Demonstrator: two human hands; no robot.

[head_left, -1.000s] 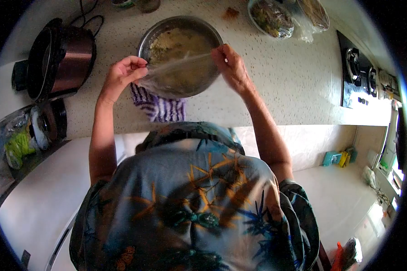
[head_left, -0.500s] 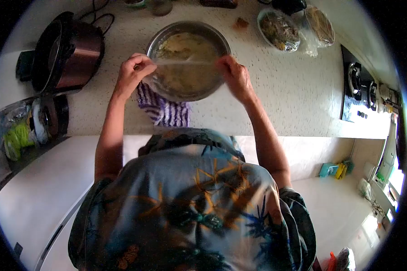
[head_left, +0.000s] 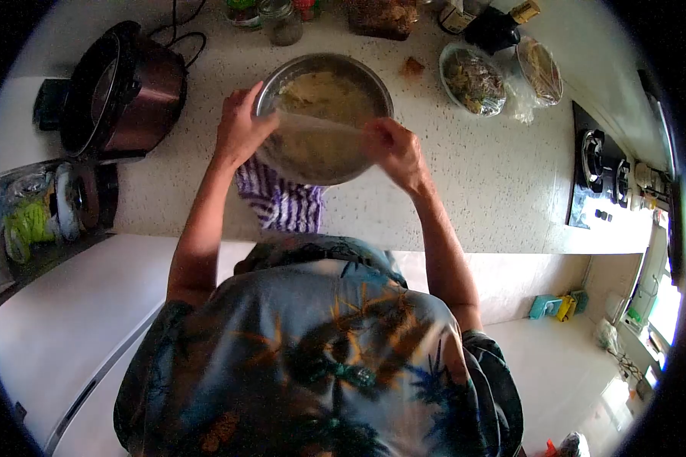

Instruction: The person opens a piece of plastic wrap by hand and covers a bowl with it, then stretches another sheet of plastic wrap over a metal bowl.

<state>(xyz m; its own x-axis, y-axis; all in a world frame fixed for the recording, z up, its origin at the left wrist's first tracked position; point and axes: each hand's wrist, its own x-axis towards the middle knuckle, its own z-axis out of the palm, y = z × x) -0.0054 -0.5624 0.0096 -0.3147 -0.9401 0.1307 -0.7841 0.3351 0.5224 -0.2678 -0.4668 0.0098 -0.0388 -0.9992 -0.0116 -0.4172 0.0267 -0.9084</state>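
Note:
A metal bowl (head_left: 267, 166) stands on the counter with a pale, doughy-looking mixture (head_left: 331, 95) inside. Clear plastic wrap (head_left: 320, 124) stretches across its near half, its upper edge slanting slightly down to the right. At the left rim, my left hand (head_left: 242, 128) has its thumb at the wrap's edge and some fingers raised apart from it; the exact grip is blurred. My right hand (head_left: 398, 156) is closed on the wrap's other end, over the right rim. A purple-and-white striped cloth (head_left: 282, 199) lies partly under the bowl's near left side.
A dark reddish pot-like cooker (head_left: 149, 99) stands at the left with its cord behind. Back right are a covered bowl of food (head_left: 474, 80), another wrapped dish (head_left: 540, 72) and dark bottles (head_left: 493, 30). A glass jar (head_left: 280, 23) stands behind the bowl; a stove (head_left: 598, 164) is far right.
My left hand has gone from a tight pinch to a more spread shape with raised fingers. The wrap's edge has turned from level to slanting. The whole view has shifted, showing more of the back counter.

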